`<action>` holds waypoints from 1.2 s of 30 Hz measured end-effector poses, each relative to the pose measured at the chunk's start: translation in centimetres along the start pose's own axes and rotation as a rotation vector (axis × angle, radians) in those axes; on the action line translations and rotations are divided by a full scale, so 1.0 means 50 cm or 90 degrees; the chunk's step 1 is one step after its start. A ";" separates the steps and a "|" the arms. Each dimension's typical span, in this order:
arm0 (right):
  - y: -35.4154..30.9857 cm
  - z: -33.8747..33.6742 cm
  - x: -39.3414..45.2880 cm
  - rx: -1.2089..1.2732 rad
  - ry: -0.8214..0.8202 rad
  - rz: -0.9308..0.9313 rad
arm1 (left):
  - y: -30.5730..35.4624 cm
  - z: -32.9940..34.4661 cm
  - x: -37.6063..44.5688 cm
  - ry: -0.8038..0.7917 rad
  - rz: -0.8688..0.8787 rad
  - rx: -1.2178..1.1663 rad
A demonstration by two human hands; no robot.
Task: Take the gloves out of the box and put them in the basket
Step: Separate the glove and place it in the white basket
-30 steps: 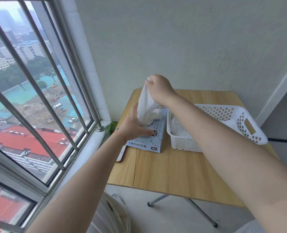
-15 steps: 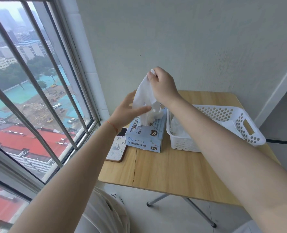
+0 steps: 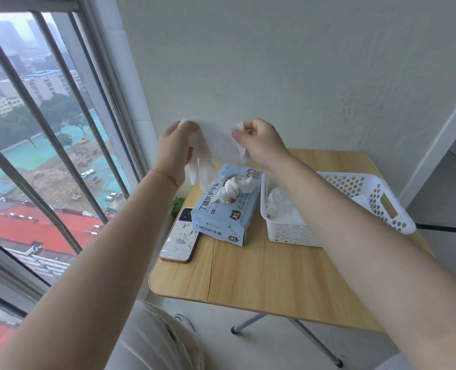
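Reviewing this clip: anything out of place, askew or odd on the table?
Two small things. A phone lies by the glove box, overhanging the table edge on the window side; it has no part in the task. The basket also juts past the far right edge. Nothing looks spilled or damaged.

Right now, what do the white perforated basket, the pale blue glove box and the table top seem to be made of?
White perforated basket: looks like moulded plastic, smooth, with punched round holes.
Pale blue glove box: printed cardboard, matte, with folded edges.
Table top: wood-grain surface, probably laminate, given its even sheen.
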State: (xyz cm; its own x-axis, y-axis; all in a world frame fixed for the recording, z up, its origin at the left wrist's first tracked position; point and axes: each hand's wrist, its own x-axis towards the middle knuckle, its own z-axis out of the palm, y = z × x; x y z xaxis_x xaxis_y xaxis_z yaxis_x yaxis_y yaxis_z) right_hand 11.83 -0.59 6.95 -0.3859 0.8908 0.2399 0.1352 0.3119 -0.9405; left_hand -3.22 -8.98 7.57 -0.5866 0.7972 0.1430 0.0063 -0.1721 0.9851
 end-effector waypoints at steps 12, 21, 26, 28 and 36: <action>0.031 -0.046 -0.013 0.021 -0.063 0.175 | -0.092 -0.053 -0.023 -0.287 -0.104 0.502; 0.005 -0.048 -0.037 0.004 -0.230 0.059 | -0.066 0.003 -0.031 -0.381 -0.006 0.210; 0.004 -0.058 -0.042 -0.088 -0.191 0.071 | -0.084 -0.012 -0.038 -0.310 -0.068 0.137; 0.005 -0.060 -0.049 -0.102 -0.228 0.093 | -0.091 -0.017 -0.044 -0.286 -0.077 0.109; 0.005 -0.045 -0.040 -0.045 -0.108 0.098 | -0.110 -0.037 -0.061 -0.382 -0.169 0.108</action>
State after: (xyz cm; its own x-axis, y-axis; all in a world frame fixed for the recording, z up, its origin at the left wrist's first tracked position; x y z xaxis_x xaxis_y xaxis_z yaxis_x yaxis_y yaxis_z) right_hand 14.70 -1.53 6.76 -0.5030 0.8631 0.0458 0.2654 0.2047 -0.9422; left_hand -2.95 -11.51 1.53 -0.0352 0.9915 -0.1251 0.0799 0.1275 0.9886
